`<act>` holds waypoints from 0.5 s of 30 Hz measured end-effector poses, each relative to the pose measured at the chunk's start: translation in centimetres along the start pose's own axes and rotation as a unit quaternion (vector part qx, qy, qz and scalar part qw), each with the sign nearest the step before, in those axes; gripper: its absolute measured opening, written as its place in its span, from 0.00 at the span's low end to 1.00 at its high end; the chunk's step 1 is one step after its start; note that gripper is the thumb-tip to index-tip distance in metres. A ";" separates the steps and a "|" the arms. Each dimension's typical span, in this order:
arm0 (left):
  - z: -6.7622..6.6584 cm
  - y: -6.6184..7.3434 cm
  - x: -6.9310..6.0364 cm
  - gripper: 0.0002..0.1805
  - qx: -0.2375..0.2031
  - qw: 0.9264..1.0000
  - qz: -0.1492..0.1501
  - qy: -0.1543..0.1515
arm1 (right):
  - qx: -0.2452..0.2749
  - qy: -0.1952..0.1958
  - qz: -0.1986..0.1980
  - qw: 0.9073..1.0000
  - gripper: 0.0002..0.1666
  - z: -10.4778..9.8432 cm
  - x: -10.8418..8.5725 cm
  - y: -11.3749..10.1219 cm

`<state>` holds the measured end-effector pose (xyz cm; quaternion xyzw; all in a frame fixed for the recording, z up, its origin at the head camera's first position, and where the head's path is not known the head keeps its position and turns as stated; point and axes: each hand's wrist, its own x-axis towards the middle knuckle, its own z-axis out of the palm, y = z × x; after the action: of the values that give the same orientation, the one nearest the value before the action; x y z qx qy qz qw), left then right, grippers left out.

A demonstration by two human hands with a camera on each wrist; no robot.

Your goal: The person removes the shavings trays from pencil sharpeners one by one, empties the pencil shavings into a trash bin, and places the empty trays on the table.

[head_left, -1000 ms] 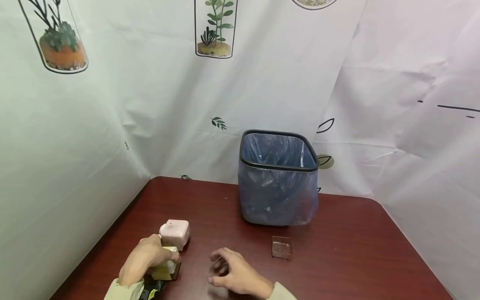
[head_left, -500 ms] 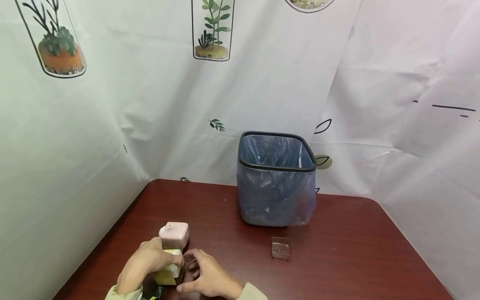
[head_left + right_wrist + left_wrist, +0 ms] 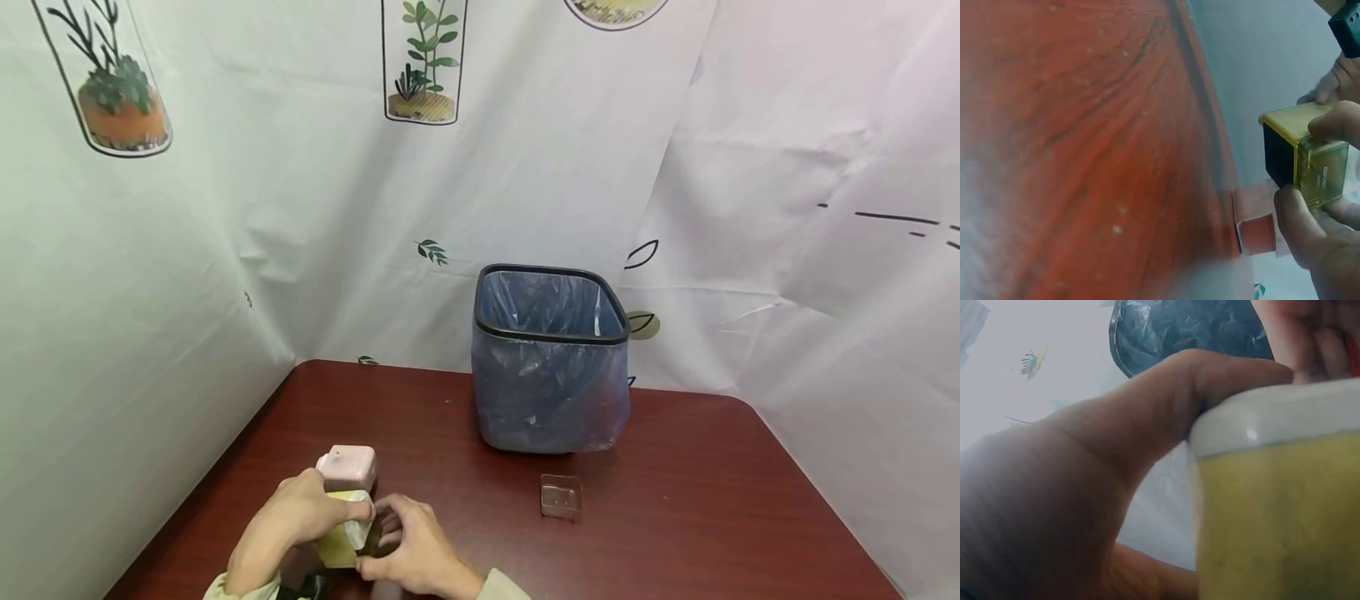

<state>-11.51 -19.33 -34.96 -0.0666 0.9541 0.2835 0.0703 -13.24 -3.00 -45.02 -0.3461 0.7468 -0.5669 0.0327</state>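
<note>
My left hand [image 3: 288, 512] grips a yellow pencil sharpener [image 3: 337, 550] with a white top, its thumb along the white edge in the left wrist view. At the sharpener's right side is my right hand [image 3: 416, 542]. In the right wrist view, its thumb and fingers pinch the clear shavings drawer [image 3: 1322, 175], which sits at the yellow body beside a dark face. Just behind stands a pink pencil sharpener [image 3: 350, 467], partly hidden by the left hand. A small clear drawer [image 3: 560, 496] lies alone to the right on the table.
A bin [image 3: 551, 392] with a black rim and a bluish plastic liner stands at the back of the red-brown table [image 3: 697, 492]. White patterned cloth [image 3: 337, 208] hangs behind and along the sides. Part of a black strap [image 3: 303, 587] shows below the left hand.
My right hand has moved left across the table to the yellow sharpener and now pinches its drawer. The left hand keeps its grip; the sharpener has tilted slightly.
</note>
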 end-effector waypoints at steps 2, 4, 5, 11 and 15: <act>0.0 0.0 0.1 0.27 0.004 1.000 0.003 0.007 | 0.014 0.008 -0.006 1.000 0.23 0.0 0.0 0.0; -0.1 0.0 0.2 0.28 0.005 1.000 0.003 0.006 | 0.030 0.007 -0.005 0.999 0.23 -0.1 0.0 0.1; -0.1 -0.1 0.3 0.29 0.005 1.000 0.002 0.003 | 0.041 0.005 -0.002 0.999 0.23 -0.1 0.0 0.1; 0.1 -0.2 0.6 0.30 0.005 1.000 -0.006 -0.006 | 0.087 0.001 0.016 0.996 0.24 -0.1 -0.1 0.1; 0.1 -0.3 0.6 0.29 0.004 1.000 -0.008 -0.004 | 0.082 -0.002 0.023 0.996 0.23 -0.3 -0.1 0.2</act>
<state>-12.04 -19.60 -35.27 -0.0728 0.9543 0.2792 0.0771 -13.39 -2.69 -45.15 -0.3260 0.7053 -0.6249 0.0759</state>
